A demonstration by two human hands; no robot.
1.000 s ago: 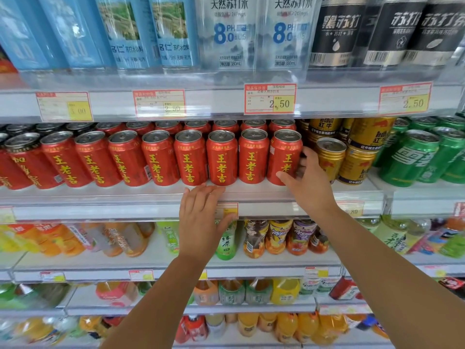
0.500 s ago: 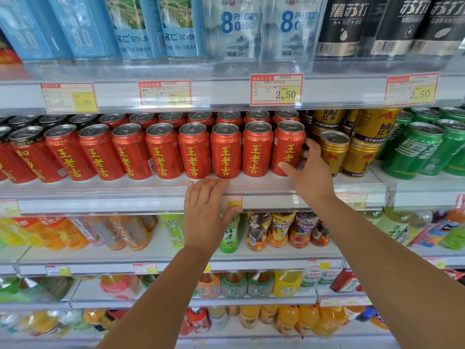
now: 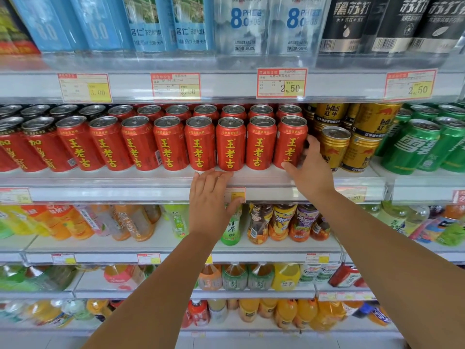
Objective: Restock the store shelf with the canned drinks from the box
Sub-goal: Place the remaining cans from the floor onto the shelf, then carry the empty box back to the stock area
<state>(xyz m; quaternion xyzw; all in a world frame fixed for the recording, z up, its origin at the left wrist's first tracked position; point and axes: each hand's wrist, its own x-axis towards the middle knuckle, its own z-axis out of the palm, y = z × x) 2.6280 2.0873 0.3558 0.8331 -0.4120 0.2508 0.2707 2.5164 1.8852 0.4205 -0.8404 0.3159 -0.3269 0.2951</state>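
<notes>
Store shelf [image 3: 125,182] lined with red cans [image 3: 171,144]; your left hand [image 3: 211,205] rests flat on its edge, fingers together, steadying you, while your right hand [image 3: 309,170] grips the end can [image 3: 289,142], thumb and fingers spread, likely squaring the row

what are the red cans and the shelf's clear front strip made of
Red cans: probably aluminium, glossy printed red wall, bare silvery lid with a pull tab. Front strip: seems clear glossy plastic; price tags show through it and it catches glare.
</notes>
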